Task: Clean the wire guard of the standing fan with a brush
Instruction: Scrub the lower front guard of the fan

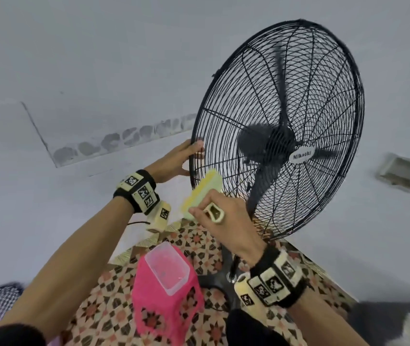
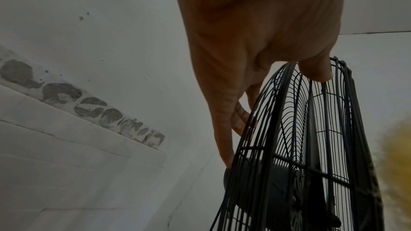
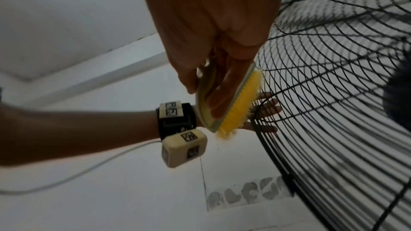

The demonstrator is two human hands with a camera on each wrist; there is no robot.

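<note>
The standing fan's black wire guard (image 1: pixel 323 101) fills the right of the head view, with its blades still behind the wires. My left hand (image 1: pixel 177 159) holds the guard's left rim. In the left wrist view the thumb (image 2: pixel 315 69) lies on the front wires of the guard (image 2: pixel 289 129) and the fingers (image 2: pixel 224 138) lie behind them. My right hand (image 1: pixel 226 216) grips a pale brush (image 1: pixel 202 192) by its handle. Its yellow bristles (image 3: pixel 241 104) press on the lower left of the guard (image 3: pixel 333 94), just below the left hand (image 3: pixel 268 110).
A pink plastic stool (image 1: pixel 174 313) stands on a patterned floor mat (image 1: pixel 199 248) below my hands, with a clear plastic container (image 1: pixel 169 268) on top. The fan's pole and base (image 1: pixel 225 273) are beside the stool. White wall lies behind, with a small box (image 1: pixel 402 171) at right.
</note>
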